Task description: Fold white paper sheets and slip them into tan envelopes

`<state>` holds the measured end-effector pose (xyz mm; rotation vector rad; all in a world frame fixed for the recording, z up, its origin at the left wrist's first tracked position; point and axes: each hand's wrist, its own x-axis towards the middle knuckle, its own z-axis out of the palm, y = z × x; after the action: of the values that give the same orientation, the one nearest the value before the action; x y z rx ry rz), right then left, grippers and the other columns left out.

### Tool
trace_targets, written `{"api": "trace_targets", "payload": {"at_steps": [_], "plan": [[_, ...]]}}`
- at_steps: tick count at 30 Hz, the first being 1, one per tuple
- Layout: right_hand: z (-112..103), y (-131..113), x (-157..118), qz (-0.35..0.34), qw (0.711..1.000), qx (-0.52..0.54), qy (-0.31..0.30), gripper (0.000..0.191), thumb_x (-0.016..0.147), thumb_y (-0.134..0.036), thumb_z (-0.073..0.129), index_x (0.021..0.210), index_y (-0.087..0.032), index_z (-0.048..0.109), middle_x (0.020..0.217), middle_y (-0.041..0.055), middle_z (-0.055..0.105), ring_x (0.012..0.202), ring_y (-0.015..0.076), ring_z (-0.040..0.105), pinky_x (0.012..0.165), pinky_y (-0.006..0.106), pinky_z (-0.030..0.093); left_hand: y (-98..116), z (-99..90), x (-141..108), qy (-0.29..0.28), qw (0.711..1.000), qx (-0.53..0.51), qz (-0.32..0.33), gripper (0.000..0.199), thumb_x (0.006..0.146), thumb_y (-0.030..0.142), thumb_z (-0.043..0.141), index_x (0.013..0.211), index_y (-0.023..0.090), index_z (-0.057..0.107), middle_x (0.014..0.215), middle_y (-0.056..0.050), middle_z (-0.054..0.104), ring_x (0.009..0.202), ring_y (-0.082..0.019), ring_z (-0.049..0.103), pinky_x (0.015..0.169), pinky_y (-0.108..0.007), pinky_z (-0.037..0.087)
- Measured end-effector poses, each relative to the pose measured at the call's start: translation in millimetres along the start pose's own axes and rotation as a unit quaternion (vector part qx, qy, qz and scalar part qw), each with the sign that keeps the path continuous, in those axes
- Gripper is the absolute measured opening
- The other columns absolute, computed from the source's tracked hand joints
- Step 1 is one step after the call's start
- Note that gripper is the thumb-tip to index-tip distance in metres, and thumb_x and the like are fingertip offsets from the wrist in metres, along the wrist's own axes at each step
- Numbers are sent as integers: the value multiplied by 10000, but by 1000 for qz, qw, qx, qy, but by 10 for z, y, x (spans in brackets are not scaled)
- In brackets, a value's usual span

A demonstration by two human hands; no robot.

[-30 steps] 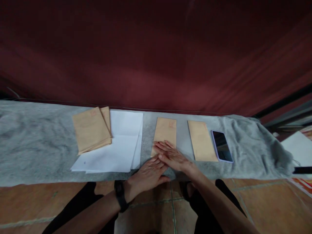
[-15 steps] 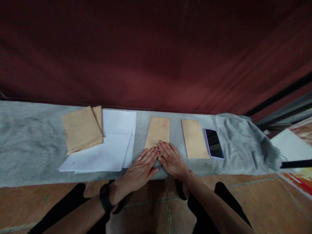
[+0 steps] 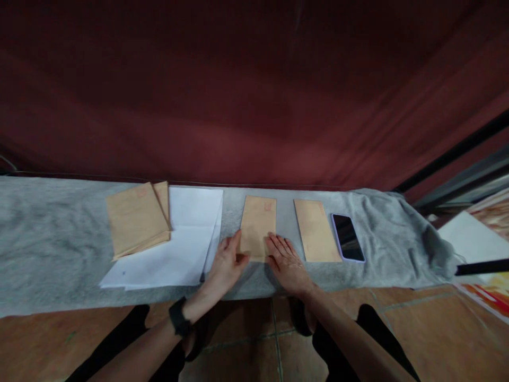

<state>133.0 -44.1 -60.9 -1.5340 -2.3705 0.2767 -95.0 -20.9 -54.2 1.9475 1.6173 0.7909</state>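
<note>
A brown paper envelope [image 3: 257, 223] with a small red printed mark lies flat on the grey cloth before me. At its lower left edge is my left hand [image 3: 227, 265], turned on its side. Its thumb rests by the bottom corner, apart from the fingers, which touch the left edge. My right hand [image 3: 288, 265] lies flat, fingers stretched out, over the envelope's lower right edge. To the right lies a second brown envelope [image 3: 317, 231]. On the left, a stack of brown envelopes [image 3: 137, 217] partly covers white paper sheets [image 3: 178, 260].
A phone [image 3: 348, 237] in a light purple case lies beside the right-hand envelope. Grey cloth [image 3: 47, 239] covers the narrow bench, bunched at its right end. A dark red curtain-like surface [image 3: 254, 106] rises behind. Black bars [image 3: 453, 151] stand at right.
My hands have drawn apart from the middle of the envelope's lower part. The left has moved to its left edge and turned sideways; the right has shifted slightly right.
</note>
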Motion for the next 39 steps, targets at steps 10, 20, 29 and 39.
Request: {"api": "trace_targets", "payload": {"at_steps": [10, 20, 29, 39], "plan": [[-24, -299, 38, -9, 1000, -20, -14, 678, 983, -326, 467, 1606, -128, 289, 1636, 136, 367, 1394, 343, 458, 1127, 511, 403, 326, -64, 142, -104, 908, -385, -125, 522, 742, 262, 653, 1246, 151, 581, 1219, -106, 713, 1079, -272, 675, 934, -418, 547], [-373, -271, 340, 175, 840, 445, 256, 507, 1028, -506, 422, 1401, -206, 588, 1409, 93, 639, 1354, 248, 532, 1167, 453, 375, 706, -129, 73, -104, 820, -534, -179, 638, 830, 465, 766, 1387, 246, 545, 1291, -108, 664, 1216, -262, 622, 917, -352, 559], [-53, -647, 358, 250, 675, 669, 186, 473, 853, -626, 643, 1010, -189, 729, 1086, 85, 771, 1113, 253, 679, 1047, 400, 484, 700, -8, 201, -114, 767, -590, -224, 478, 650, 272, 872, 1074, 173, 675, 946, -49, 740, 714, -131, 684, 608, -216, 521], [-46, 26, 317, 262, 803, 486, 225, 503, 912, -462, 513, 1328, -207, 632, 1429, 91, 620, 1346, 254, 538, 1196, 493, 350, 341, 29, 175, -141, 894, -355, -234, 583, 774, 264, 670, 1320, 168, 491, 596, 75, 604, 445, -113, 558, 455, -206, 403]]}}
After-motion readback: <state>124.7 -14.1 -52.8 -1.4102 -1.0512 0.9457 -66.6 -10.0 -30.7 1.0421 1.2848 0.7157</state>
